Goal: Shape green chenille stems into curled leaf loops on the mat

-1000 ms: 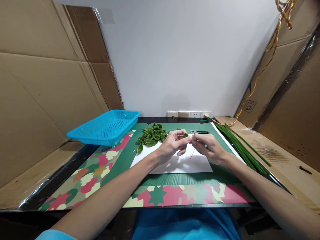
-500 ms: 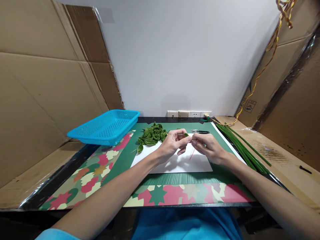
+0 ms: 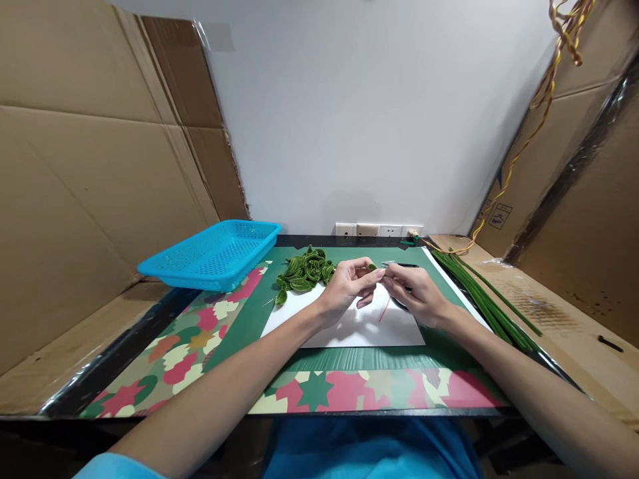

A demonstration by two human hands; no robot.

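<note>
Head view of a work mat (image 3: 349, 362) with a patterned border, walled by cardboard panels (image 3: 90, 173). The left hand (image 3: 347, 287) and right hand (image 3: 417, 293) meet above a white sheet (image 3: 344, 329) at the centre of the mat. The left hand's thumb and forefinger are pinched on a small green piece (image 3: 372, 267), which sits just above the fingertips, over the far edge of the sheet. The right hand's fingertips (image 3: 388, 271) are drawn together and touch those of the left; whether they also grip the piece is too small to tell. A short red line (image 3: 383, 310) marks the sheet below the hands. Just left of the left hand lies a pile of green curled leaves (image 3: 305, 269), partly on the sheet. A black-handled tool (image 3: 405, 265) lies behind the right hand, partly hidden. A bundle of long green stems (image 3: 486, 299) runs along the mat's right edge. A blue perforated basket (image 3: 214, 254) rests at the far left, one side raised on the cardboard. Wall sockets (image 3: 378, 229) line the back wall, and a yellow cord (image 3: 529, 133) hangs at the upper right
</note>
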